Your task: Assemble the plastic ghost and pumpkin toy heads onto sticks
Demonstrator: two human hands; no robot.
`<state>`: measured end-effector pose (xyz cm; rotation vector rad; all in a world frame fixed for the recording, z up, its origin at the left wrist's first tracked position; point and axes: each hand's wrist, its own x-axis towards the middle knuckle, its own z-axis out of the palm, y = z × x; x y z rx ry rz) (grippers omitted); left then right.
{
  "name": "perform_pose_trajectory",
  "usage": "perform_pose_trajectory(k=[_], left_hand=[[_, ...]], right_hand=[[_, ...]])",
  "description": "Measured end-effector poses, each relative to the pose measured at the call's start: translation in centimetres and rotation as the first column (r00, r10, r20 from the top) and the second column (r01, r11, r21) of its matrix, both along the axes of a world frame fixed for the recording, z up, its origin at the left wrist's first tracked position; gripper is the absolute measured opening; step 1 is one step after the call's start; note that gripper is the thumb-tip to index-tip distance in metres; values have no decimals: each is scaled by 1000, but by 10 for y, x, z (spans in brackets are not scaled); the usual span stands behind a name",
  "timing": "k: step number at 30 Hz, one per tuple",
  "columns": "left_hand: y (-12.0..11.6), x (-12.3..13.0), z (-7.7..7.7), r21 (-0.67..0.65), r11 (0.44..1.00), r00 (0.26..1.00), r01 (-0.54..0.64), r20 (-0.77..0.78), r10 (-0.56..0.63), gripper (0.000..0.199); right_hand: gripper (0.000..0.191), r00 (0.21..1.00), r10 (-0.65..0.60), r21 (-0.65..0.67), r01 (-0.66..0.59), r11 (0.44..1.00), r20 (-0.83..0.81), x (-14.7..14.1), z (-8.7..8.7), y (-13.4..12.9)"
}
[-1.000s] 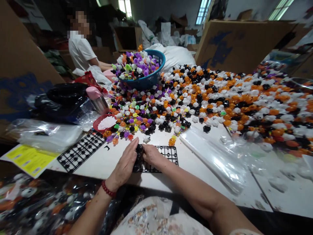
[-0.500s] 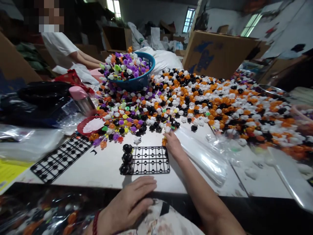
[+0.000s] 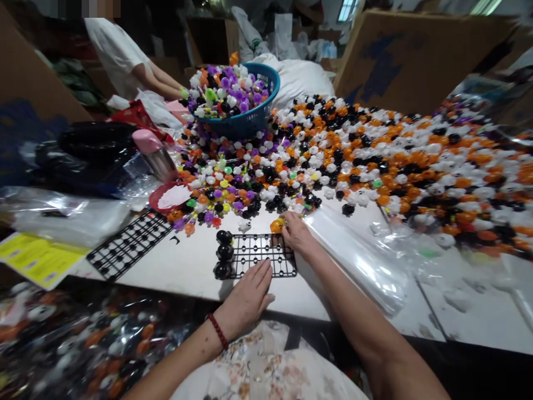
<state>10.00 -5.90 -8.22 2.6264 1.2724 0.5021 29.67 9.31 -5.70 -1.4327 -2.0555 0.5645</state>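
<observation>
A black plastic grid tray (image 3: 296, 265) lies on the white table in front of me, with three round black figures (image 3: 225, 253) standing in a column along its left end. My left hand (image 3: 249, 293) rests flat with fingers stretched out, its fingertips over the tray's near edge. At the far right corner of the tray, my right hand (image 3: 296, 232) has its fingers closed on a small orange pumpkin figure (image 3: 276, 226). A small white ghost figure (image 3: 244, 226) lies just beyond the tray.
A large pile of figures (image 3: 400, 155) spreads over the back. Behind stands a blue basket (image 3: 250, 123); a co-worker's arm (image 3: 162, 80) is beside it. Clear plastic bags (image 3: 358, 261) lie to the right. A second grid (image 3: 127, 247) and a red dish (image 3: 156, 199) are left.
My left hand has moved forward from the table edge onto the tray's near side. The pumpkin figure in my right hand now shows more clearly. The camera view has tilted down and shifted left.
</observation>
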Motion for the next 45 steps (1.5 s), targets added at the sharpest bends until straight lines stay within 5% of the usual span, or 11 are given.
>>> perform_pose_trajectory(k=[3,6,9,12,17,23,30,45], left_hand=[[-7,-9,26,19,991,990,133,41,-134,53],[-18,-25,59,157,966,962,206,147,-229,52],[-21,-42,89,309,951,957,5,274,-94,58],[-8,-53,104,309,904,906,-294,390,162,49],[27,-63,97,-76,839,727,-539,459,510,49],[45,-67,84,-296,820,672,-490,471,571,62],[55,-65,85,-350,845,739,-404,420,527,65],[75,-73,96,-329,900,854,-284,340,394,58]], right_hand=[[23,975,-8,-172,-31,985,-220,-29,-2,-8],[27,868,-23,-353,-177,919,-496,-62,-6,-12],[31,797,-18,-366,-257,894,-604,-88,-12,-10],[25,806,17,-288,-231,929,-592,-104,-13,-6],[19,881,92,-229,-220,948,-464,-113,-5,-4],[31,958,230,-135,-254,958,-168,-112,4,-7],[14,958,284,-190,-274,943,27,-120,4,-6],[23,931,336,-199,-306,931,141,-126,8,-6]])
